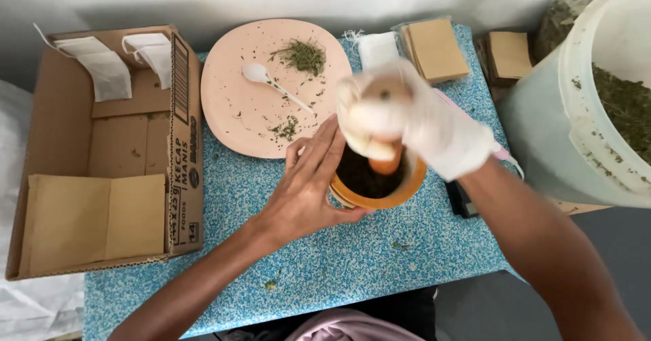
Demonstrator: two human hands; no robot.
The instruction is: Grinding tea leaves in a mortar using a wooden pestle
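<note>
Two hands work at one small wooden mortar (377, 186) on a blue speckled table (352, 259). The fingers (319, 152) of the bare left hand (302, 195) lie spread and nearly flat against the mortar's side, steadying it rather than closing round it. The right hand (413, 120), in a thin white glove, is clenched on the top of an orange pestle (388, 164), blurred with motion, its lower end down inside the bowl among dark green crushed leaves (363, 177).

By the look of it the grinding is under way, not finished: how fine the contents are cannot be told through the blur. Just beyond the mortar sits a pink plate (234, 103) with a white plastic spoon (271, 83) and two small scatterings of dried herb (302, 56), suggesting little is left there to be pounded. At the far right a large pale tub (542, 130) holds much more of the same dried leaf.

A stack of brown paper sachets (434, 48) and a white pouch (376, 48) lie at the table's far edge, with another brown stack (510, 54) beside them. To the left, an open cardboard box (183, 178) holds two white tagged bags (102, 69) and flat brown envelopes (95, 222). Whether any are filled cannot be told.
</note>
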